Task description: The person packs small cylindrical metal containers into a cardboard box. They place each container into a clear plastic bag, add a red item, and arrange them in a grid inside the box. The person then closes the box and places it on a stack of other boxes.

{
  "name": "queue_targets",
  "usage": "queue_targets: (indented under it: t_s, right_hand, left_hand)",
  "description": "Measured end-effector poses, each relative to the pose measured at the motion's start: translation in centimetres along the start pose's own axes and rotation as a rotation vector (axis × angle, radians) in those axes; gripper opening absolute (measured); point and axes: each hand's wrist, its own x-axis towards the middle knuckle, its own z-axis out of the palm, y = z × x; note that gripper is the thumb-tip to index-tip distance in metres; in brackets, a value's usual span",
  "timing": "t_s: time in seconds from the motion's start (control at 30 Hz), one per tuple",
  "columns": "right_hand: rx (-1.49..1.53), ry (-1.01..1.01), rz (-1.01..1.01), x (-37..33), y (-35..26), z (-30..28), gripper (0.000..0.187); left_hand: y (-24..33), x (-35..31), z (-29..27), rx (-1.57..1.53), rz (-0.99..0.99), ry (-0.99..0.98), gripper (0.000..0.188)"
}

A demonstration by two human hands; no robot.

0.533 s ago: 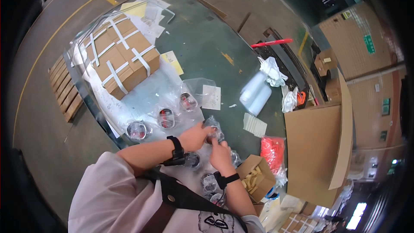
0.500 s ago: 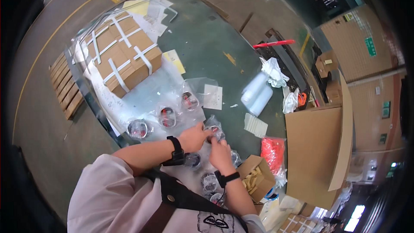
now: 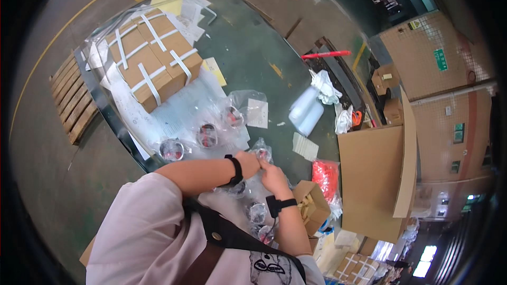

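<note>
My left hand (image 3: 247, 163) and my right hand (image 3: 274, 179) meet over the table, fingers closed at the near end of a clear plastic bag (image 3: 262, 148). Inside the bag is a round part with some red on it; my fingers partly cover it. To the left lie similar bagged round parts: one dark-ringed part (image 3: 171, 150), another with red in its middle (image 3: 207, 135), and a third (image 3: 232, 116) farther off. More bagged parts (image 3: 257, 213) rest close to my body, partly hidden by my arms.
A strapped carton (image 3: 153, 55) stands at the far left of the green table (image 3: 248, 47). On the right are a small box of tan pieces (image 3: 311, 208), a bag of red material (image 3: 325, 179), a large open carton (image 3: 369, 179) and plastic rolls (image 3: 306, 111).
My hands have drawn closer together at the bag and moved slightly away from my body. The view has shifted a little; the other bagged parts appear to stay in place.
</note>
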Motion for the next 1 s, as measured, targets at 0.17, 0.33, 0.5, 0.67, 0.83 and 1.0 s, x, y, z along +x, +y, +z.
queue_targets:
  t_s: [0.17,0.33,0.5,0.67,0.83,1.0]
  right_hand:
    - [0.080,0.024,0.227,-0.5,-2.3,-1.8,0.040]
    - [0.262,0.085,0.027,5.1,-9.5,0.6,0.043]
    - [0.342,0.378,-0.210,9.3,-13.7,7.8,0.045]
    - [0.382,0.222,0.292,9.9,-13.8,8.3,0.038]
    - [0.808,0.408,0.229,7.9,-13.2,10.4,0.039]
    - [0.126,0.207,-0.075,4.8,-18.4,7.1,0.039]
  left_hand:
    - [-4.0,-11.0,-8.3,-0.363,-0.242,0.084,0.031]
    - [-13.9,-16.0,-8.3,-0.327,-0.435,0.409,0.030]
    - [-16.1,-11.9,-5.4,-0.814,-0.295,0.225,0.033]
    - [-16.1,-11.0,-3.4,-0.214,-0.146,0.107,0.022]
    - [-14.7,-12.0,-6.6,0.090,-0.021,-0.099,0.024]
    - [-14.7,-11.6,-7.8,0.018,0.030,-0.226,0.036]
